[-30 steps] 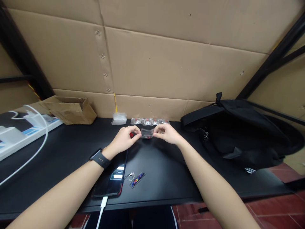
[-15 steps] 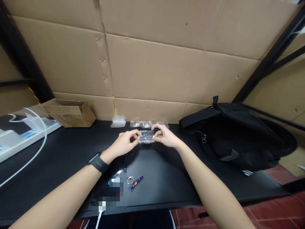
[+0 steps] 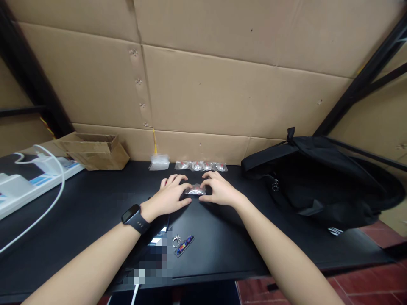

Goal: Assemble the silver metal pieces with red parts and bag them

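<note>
A small clear plastic packet (image 3: pixel 196 189) with a red mark on it lies on the black table between my hands. The index fingertip of my left hand (image 3: pixel 171 195) touches its left end, with the thumb apart below and the other fingers spread. On the opposite end rests the index fingertip of my right hand (image 3: pixel 220 189), its thumb also apart near the packet's lower edge. What is inside the packet is too small and shiny to make out. Nearer to me lies a keychain (image 3: pixel 184 245) with a metal clasp and a colourful bar.
Behind my hands, a row of several clear packets (image 3: pixel 197 166) lines the cardboard wall, beside a stack of clear bags (image 3: pixel 159 162). At left are an open cardboard box (image 3: pixel 95 153) and a power strip (image 3: pixel 41 180). A black backpack (image 3: pixel 318 173) takes up the right side.
The packet was held up between both hands' fingertips; now it is lower and flatter on the table. My fingers have spread from their pinch, and both hands moved slightly nearer to me.
</note>
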Demonstrator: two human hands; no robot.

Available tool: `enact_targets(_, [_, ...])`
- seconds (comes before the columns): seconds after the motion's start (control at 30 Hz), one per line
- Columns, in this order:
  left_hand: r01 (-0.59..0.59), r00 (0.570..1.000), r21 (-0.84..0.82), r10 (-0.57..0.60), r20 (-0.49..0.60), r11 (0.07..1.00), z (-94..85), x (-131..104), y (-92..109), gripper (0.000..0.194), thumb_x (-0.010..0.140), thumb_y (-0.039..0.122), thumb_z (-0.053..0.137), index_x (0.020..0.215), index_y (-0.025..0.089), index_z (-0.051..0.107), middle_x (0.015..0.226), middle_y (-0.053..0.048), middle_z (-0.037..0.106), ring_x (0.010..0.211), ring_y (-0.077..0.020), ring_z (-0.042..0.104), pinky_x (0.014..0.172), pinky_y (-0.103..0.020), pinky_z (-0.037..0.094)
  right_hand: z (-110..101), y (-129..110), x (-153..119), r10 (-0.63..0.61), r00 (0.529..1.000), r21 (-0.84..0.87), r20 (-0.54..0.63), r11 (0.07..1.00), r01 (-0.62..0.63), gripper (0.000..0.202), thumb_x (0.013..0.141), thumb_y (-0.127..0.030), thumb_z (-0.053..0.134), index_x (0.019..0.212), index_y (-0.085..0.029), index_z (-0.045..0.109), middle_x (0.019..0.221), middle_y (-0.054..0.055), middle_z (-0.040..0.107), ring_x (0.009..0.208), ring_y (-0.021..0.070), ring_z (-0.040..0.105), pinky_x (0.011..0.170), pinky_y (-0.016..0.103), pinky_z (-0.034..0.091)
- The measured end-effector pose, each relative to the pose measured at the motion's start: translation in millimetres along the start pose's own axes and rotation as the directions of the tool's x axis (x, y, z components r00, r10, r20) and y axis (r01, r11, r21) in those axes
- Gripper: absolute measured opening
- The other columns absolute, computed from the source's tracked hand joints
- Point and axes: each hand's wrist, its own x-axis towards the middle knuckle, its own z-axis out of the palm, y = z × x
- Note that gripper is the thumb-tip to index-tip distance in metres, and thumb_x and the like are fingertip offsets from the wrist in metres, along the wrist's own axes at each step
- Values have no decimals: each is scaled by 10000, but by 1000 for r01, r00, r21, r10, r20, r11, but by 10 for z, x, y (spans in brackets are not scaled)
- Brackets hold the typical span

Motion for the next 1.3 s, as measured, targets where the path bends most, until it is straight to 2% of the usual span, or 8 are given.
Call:
enact_targets(0.23, [-13, 999, -23, 13, -34, 1000, -50, 22, 12, 222, 894, 404, 644, 1071, 293, 719, 1325, -74, 571, 1293, -334, 389, 1033, -524, 326, 50, -8, 26, -21, 999, -5, -29, 1000, 21, 124, 785, -238, 759, 908, -231, 776, 1346, 98, 574, 1287, 309, 484, 1091, 481, 421])
enact_targets(0.33, [-7, 997, -21, 5, -78, 1000, -74, 37, -6, 183, 916, 389, 614, 996, 278, 736, 1291, -68, 601, 1270, -327, 408, 1011, -510, 339, 30, 4, 44, -3, 999, 59, -41, 998, 6, 111, 875, -294, 694, 890, -233, 785, 1319, 95, 600, 1266, 288, 514, 1099, 468, 417])
enact_targets(0.43, [16, 994, -6, -17, -108, 1000, -68, 48, -44, 188, 925, 375, 594, 959, 257, 737, 1290, -73, 613, 1267, -331, 419, 996, -509, 345, 11, 35, 60, 28, 999, 89, -25, 996, -26, 257, 957, -377, 607, 862, -217, 784, 1284, 106, 623, 1232, 272, 547, 1090, 457, 423])
enact_targets(0.57, [34, 996, -11, -34, -84, 999, -52, 50, -79, 167, 899, 368, 622, 934, 249, 734, 1295, -68, 616, 1264, -335, 421, 980, -507, 349, 14, 83, 72, 42, 999, 97, 1, 994, -42, 265, 976, -341, 584, 869, -199, 780, 1276, 116, 630, 1217, 260, 562, 1085, 437, 424])
enact_targets(0.87, [47, 996, -38, -50, -73, 998, -42, 51, -78, 166, 907, 357, 608, 899, 245, 731, 1282, -65, 622, 1260, -331, 425, 972, -508, 354, 88, 131, 78, 44, 999, 157, -9, 987, -42, 152, 848, -313, 763, 960, -211, 753, 1282, 113, 618, 1223, 254, 574, 1097, 438, 414])
enact_targets(1.07, [58, 996, -25, -60, -69, 998, -36, 52, -86, 140, 899, 343, 626, 893, 250, 731, 1295, -52, 621, 1262, -326, 427, 949, -498, 353, 127, 169, 101, 54, 998, 209, -15, 977, -50, 101, 832, -276, 781, 900, -209, 748, 1260, 97, 636, 1172, 244, 611, 1074, 430, 430])
enact_targets(1.23, [49, 996, -16, -50, -69, 999, -35, 52, -94, 130, 909, 352, 633, 912, 267, 730, 1294, -33, 623, 1268, -319, 429, 932, -491, 348, 127, 202, 99, 58, 996, 243, -63, 969, -41, 364, 778, -348, 830, 1104, -230, 719, 1212, 82, 673, 1165, 263, 603, 1043, 439, 444])
enact_targets(1.3, [45, 997, -13, -46, -69, 999, -36, 50, -95, 130, 910, 358, 635, 910, 268, 730, 1296, -34, 623, 1270, -320, 428, 933, -491, 346, 136, 205, 102, 45, 998, 249, -51, 968, -31, 385, 785, -373, 823, 1134, -246, 720, 1239, 81, 664, 1194, 270, 590, 1053, 452, 434])
